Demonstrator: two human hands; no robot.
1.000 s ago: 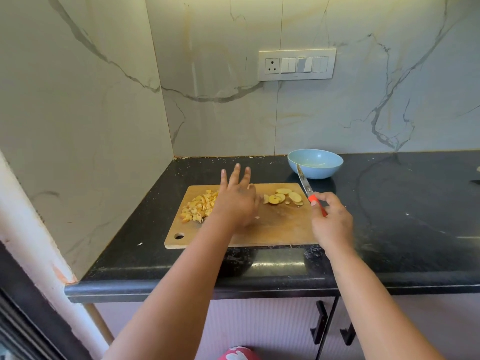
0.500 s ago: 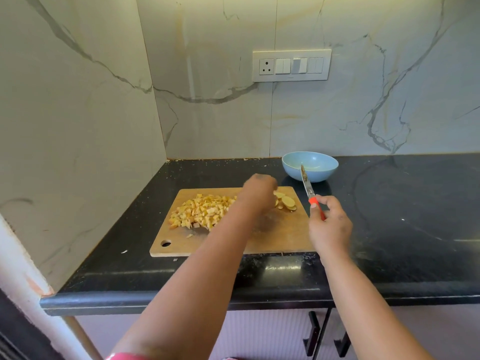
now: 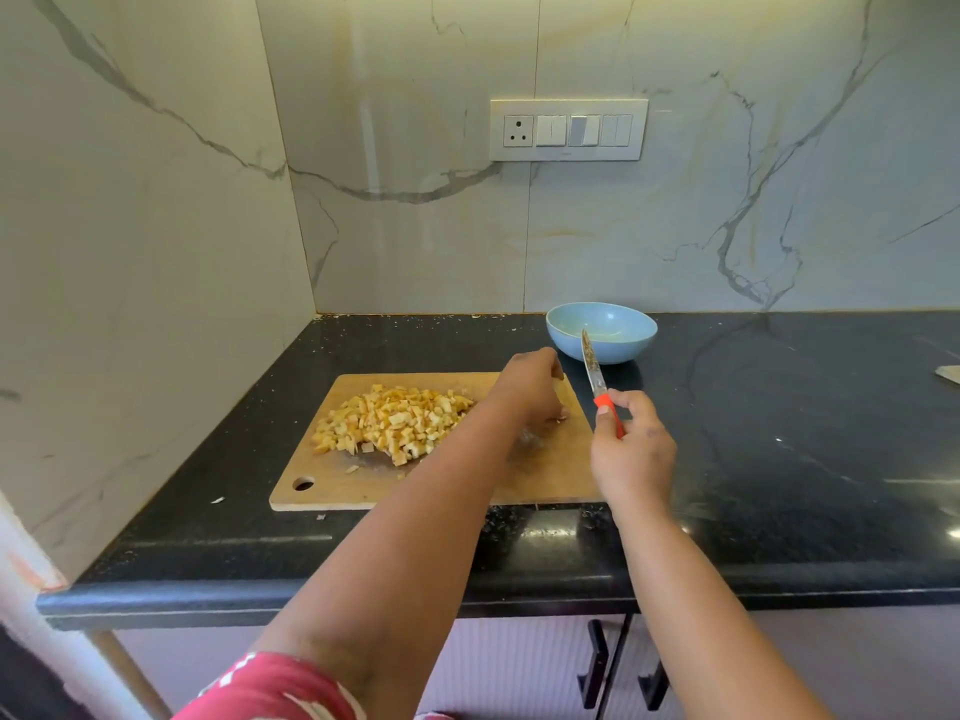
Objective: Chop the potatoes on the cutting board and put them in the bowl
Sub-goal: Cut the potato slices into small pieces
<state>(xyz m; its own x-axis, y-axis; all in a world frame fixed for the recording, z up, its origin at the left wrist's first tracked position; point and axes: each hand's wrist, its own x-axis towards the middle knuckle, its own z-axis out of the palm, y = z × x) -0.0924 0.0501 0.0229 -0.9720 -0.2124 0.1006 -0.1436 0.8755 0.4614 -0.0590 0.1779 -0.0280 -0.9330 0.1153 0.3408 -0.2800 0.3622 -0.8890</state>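
Observation:
A wooden cutting board (image 3: 545, 475) lies on the black countertop (image 3: 779, 433). A heap of diced potato (image 3: 395, 420) covers the board's left half. My left hand (image 3: 530, 389) reaches over the board's far right part with its fingers curled down over the potato slices, which it hides almost entirely. My right hand (image 3: 631, 449) grips the red handle of a knife (image 3: 591, 363) beside the board's right edge, the blade pointing up and away toward the bowl. The light blue bowl (image 3: 623, 345) stands just behind the board's right corner, and no potato shows inside it.
Marble walls close the corner at the left and back, with a socket and switch panel (image 3: 569, 129) above the bowl. A grey object (image 3: 948, 374) pokes in at the far right edge. Dark cabinet handles (image 3: 597, 662) sit below the counter front.
My left hand left the diced heap, moved right and curled over the potato slices. The right hand with the knife stayed where it was. The camera shifted slightly.

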